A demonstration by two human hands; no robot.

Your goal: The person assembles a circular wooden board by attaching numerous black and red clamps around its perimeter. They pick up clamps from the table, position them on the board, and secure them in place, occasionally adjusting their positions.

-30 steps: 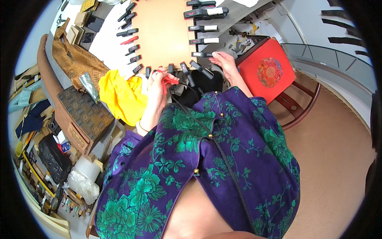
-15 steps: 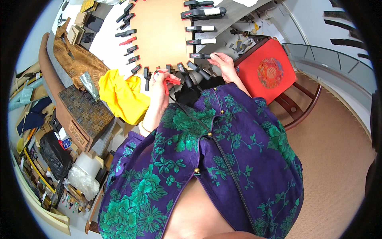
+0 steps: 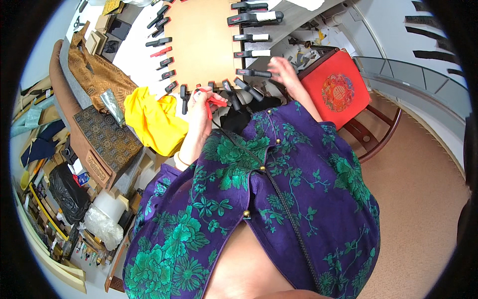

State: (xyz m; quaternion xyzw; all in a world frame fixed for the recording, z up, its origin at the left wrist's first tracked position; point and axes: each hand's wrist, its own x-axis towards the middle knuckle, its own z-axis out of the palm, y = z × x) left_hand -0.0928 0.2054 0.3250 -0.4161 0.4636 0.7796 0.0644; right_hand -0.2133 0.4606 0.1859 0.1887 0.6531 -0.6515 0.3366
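A tan board (image 3: 201,45) lies on the white table with black spring clamps gripping its edges on the sides I can see. At its near edge my left hand (image 3: 200,108) is closed around a red spring clamp (image 3: 215,101), beside a black clamp (image 3: 231,94) on that edge. My right hand (image 3: 286,74) is open, fingers apart, just right of the handle end of a black clamp (image 3: 253,73) at the board's near right corner. That clamp sits on the board's right edge. Another red clamp (image 3: 162,52) grips the left edge.
Yellow cloth (image 3: 154,122) lies left of my left wrist, with brown patterned fabric (image 3: 97,65) beyond it. A wooden chair (image 3: 378,134) stands right of the table, a red embroidered panel (image 3: 321,94) on it. Black cloth (image 3: 244,117) lies in front of me.
My right hand has let go of the black clamp at the near right corner and moved slightly right, its fingers opening. My left hand stays closed on the red clamp.
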